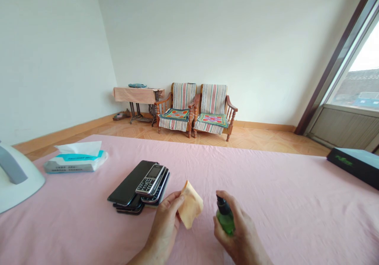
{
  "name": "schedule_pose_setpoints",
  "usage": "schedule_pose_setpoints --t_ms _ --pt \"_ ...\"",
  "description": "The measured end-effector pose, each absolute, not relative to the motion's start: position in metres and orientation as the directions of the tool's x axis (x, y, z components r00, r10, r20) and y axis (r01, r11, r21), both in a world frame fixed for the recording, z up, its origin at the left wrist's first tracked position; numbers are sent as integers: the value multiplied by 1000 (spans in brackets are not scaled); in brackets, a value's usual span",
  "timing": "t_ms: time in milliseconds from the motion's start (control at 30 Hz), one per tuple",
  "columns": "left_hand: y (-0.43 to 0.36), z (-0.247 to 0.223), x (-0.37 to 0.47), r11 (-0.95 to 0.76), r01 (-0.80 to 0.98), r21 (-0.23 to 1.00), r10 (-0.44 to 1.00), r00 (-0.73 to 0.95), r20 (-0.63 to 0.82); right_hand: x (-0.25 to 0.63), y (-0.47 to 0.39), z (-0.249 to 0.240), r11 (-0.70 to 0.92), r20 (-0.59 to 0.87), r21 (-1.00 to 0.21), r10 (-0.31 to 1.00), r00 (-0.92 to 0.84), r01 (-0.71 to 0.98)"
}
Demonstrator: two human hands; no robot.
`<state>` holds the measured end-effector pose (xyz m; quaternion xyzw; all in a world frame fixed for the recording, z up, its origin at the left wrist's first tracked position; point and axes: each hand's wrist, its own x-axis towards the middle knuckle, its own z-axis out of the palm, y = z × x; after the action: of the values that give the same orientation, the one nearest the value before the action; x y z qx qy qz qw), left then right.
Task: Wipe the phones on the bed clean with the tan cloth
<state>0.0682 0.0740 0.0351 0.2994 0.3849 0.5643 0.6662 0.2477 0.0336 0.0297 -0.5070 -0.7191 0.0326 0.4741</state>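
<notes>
Nearest at the middle, the cloth [192,205] is pinched by one edge in the left hand [166,217], thumb laid against the bent fingers. Just to its right, the bottle [227,221] is wrapped by the thumb and fingers of the right hand [242,226], with the forefinger rested on the pump top. Both are held over the near middle of the pink-covered surface [284,202]; whether the cloth's lowest corner touches it cannot be told.

For good control, the cloth is best kept spread flat and gripped near its edge, so that the fingertips are left out of the spray. The bottle should be kept upright, its nozzle faced squarely at the cloth and away from the phones [130,184], and the pump pressed lightly.

At far left a white appliance [28,184] is cut off by the edge of view, followed by a tissue pack [78,162]. The phones are piled next, a keypad one on top, beside a large dark one. The cloth is seen as pale yellow, thin and softly creased, its edge zigzag-cut. The bottle is green below a black pump, partly hidden by the fingers. At far right a black box [353,168] is set.
</notes>
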Motion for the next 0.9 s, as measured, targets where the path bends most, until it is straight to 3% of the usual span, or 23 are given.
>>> schedule_pose_setpoints --t_ms 200,367,500,633,733,900 --pt "70 39 71 187 -511 839 982 65 -179 248 34 24 475 646 -550 763 -10 687" --pt "71 34 70 183 -502 846 982 58 -178 262 28 20 371 565 -670 817 118 643" --pt "72 31 69 192 -492 849 980 54 -190 271 23 29 357 419 -849 904 84 389" --pt "70 35 69 192 -474 860 981 59 -187 278 27 36 228 239 -961 969 59 155" --pt "69 38 70 194 -450 871 980 41 -197 282 29 40 161 161 -987 987 22 2" --pt "70 36 70 199 -444 874 979 40 -202 280 26 47 173 181 -948 983 -7 -267"
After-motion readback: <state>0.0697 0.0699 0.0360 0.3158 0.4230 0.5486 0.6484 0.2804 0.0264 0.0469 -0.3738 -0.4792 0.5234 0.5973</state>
